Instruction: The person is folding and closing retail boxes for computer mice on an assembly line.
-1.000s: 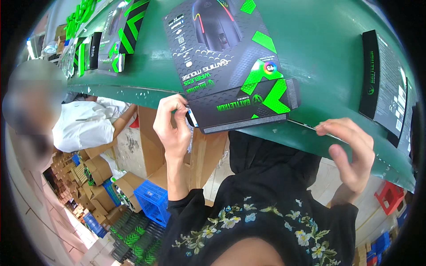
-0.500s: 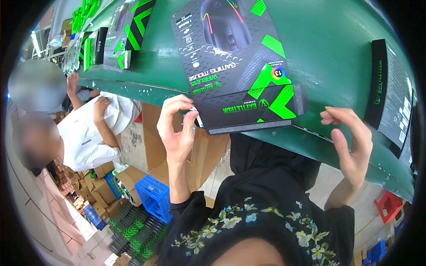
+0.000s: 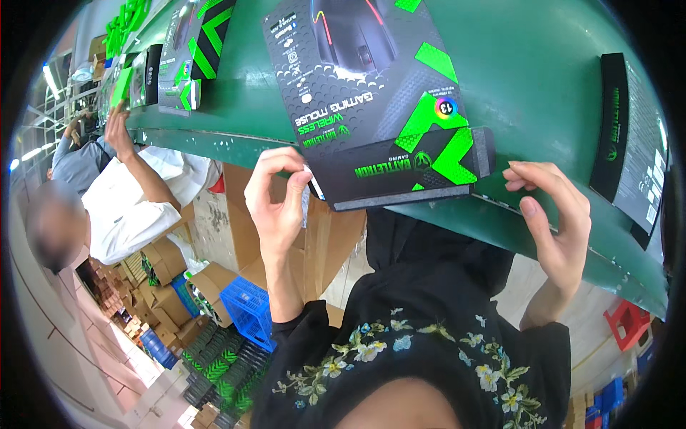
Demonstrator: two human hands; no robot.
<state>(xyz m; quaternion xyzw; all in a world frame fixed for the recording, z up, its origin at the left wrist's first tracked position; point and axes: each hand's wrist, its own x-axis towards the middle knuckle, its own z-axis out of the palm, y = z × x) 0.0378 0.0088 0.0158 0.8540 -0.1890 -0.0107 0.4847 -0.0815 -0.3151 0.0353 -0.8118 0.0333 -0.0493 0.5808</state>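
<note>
Here, at the frame's centre, we pinch the black-and-green mouse box's [image 3: 389,93] lower left corner with our left hand [image 3: 280,204], our right hand [image 3: 554,218] loosely open, empty, beside its lower right corner on the green table [image 3: 543,86].

From my remote seat, the black-and-green mouse box [image 3: 379,100] fills the near edge of the green tabletop [image 3: 543,79], overhanging it between my hands. Bare green surface lies open to the box's right, as far as a second black box [image 3: 632,143] standing near the right rim. My right hand [image 3: 554,222] hovers just off the box's corner, a clear gap between them. To the far left, more boxes [image 3: 189,61] and a co-worker's hand [image 3: 118,129] crowd the edge.
</note>
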